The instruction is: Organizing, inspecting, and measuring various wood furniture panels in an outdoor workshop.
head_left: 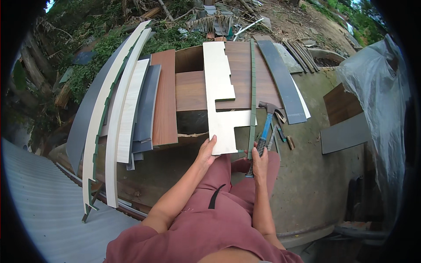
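Clothes: dusty pink top and trousers (219, 219), with a black strap (216, 197) lying across the front.
Left hand: the left hand (207, 150) grips the near left corner of the pale board, thumb on top, the other fingers mostly hidden beneath.
Right hand: the right hand (259, 161) is closed around the hammer's dark grip; its fingers also meet the near end of the green strip, though I cannot tell how firmly they hold it.
Pale board: the pale board (221, 120), with stepped cut-outs along its right side, lies lengthwise in front of the person, its near end above the lap.
Hammer: the hammer (266, 125) has a blue shaft and points away from the body, its claw head at the far end, just right of the strip.
Green strip: the green strip (253, 87), long and narrow, runs away from the right hand, between the pale board and the hammer.
Ground by the hammer: a small wooden piece (290, 142) lies on the concrete floor (307, 179).
Left side: long white strips (115, 131) and a reddish-brown board (164, 101) lie side by side.
Right side: a dark grey board (283, 83) slants away; clear plastic sheeting (372, 74) hangs farther right.
Far edge: green plants (169, 41) and scattered debris.
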Available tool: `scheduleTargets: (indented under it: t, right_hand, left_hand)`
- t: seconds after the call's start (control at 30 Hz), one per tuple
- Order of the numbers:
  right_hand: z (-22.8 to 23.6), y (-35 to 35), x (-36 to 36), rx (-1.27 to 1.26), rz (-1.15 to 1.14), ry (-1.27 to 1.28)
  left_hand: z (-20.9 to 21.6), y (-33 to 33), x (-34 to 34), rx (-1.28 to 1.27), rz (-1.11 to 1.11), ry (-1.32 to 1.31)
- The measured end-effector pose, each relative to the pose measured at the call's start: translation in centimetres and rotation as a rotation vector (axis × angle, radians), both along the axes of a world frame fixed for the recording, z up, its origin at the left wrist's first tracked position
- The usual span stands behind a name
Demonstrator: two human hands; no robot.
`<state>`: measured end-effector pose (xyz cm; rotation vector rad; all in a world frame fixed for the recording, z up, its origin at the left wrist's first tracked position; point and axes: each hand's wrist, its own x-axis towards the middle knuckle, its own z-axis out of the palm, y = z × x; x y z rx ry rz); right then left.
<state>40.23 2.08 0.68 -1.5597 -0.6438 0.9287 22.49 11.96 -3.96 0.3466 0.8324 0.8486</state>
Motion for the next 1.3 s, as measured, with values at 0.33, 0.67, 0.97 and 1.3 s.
scheduleTargets:
  t: [0.33,0.67,0.97,1.3]
  right_hand:
    - [0.9,0.9,2.6,0.022,-0.006,-0.106]
    - [3.9,-0.4,8.9,-0.144,-0.168,-0.582]
    - [9.0,8.6,5.6,-0.183,0.062,-0.490]
    - [9.7,25.4,4.5,-0.188,0.280,-0.552]
  left_hand:
    - [0.8,0.8,-1.4,-0.072,-0.110,0.052]
    - [9.6,2.8,-7.1,0.747,-0.272,1.068]
    - [9.4,24.7,2.9,0.952,0.011,1.205]
    - [8.2,43.3,11.7,0.948,0.088,1.435]
